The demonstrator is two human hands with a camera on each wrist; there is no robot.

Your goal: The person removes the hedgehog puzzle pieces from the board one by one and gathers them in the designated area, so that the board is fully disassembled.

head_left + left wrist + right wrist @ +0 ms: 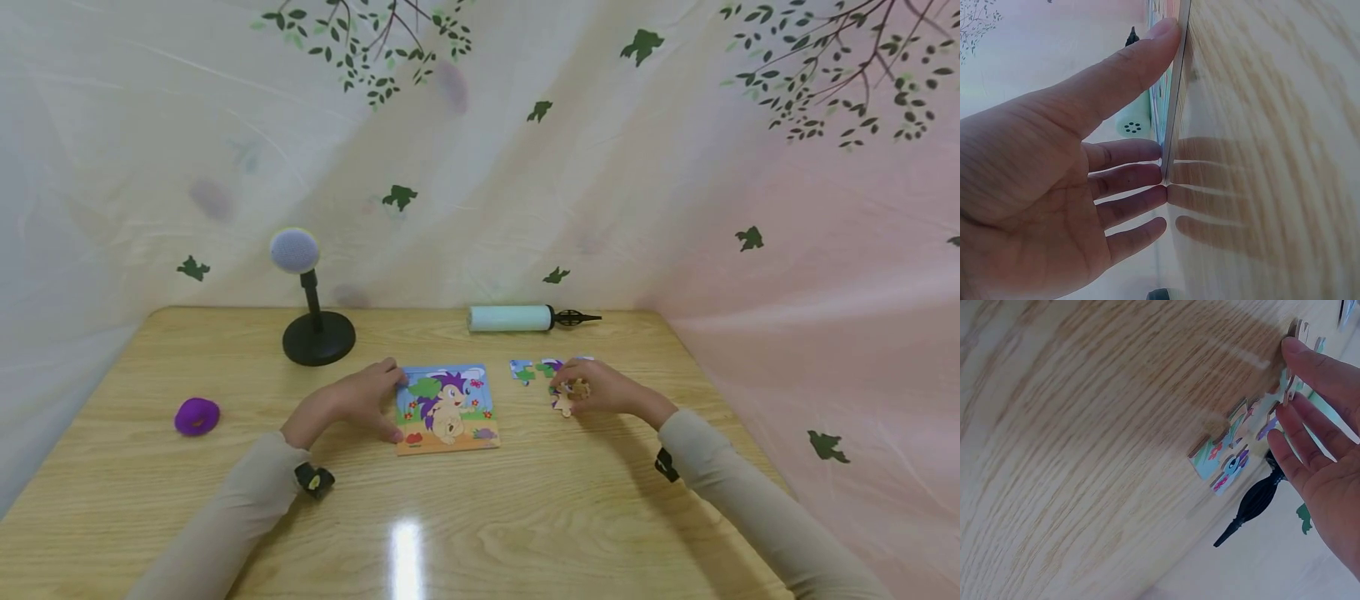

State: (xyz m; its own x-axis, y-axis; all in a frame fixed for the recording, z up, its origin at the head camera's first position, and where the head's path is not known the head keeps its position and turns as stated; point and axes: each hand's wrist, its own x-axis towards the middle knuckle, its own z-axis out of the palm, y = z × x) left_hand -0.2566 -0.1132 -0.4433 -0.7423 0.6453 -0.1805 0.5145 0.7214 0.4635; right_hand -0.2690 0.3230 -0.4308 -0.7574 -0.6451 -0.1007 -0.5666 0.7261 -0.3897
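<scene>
A puzzle board [447, 408] printed with a purple-haired hedgehog lies flat on the wooden table. My left hand [352, 404] is at its left edge, thumb at the near corner and fingers at the far corner. In the left wrist view the thumb [1141, 59] touches the board's edge [1175, 94], and the fingers are fairly straight. To the right of the board, my right hand [603, 387] pinches a wooden puzzle piece [1293, 378] between thumb and fingers. Loose puzzle pieces [1225, 462] lie beneath and beside that hand, partly hidden by it in the head view.
A light-green hand pump [510, 318] with a black nozzle lies behind the pieces. At the back left stands a microphone-like object [294, 252] on a round black base [318, 340]. A purple ring-shaped object [197, 416] sits at far left. A leaf-patterned cloth [487, 167] hangs behind the table.
</scene>
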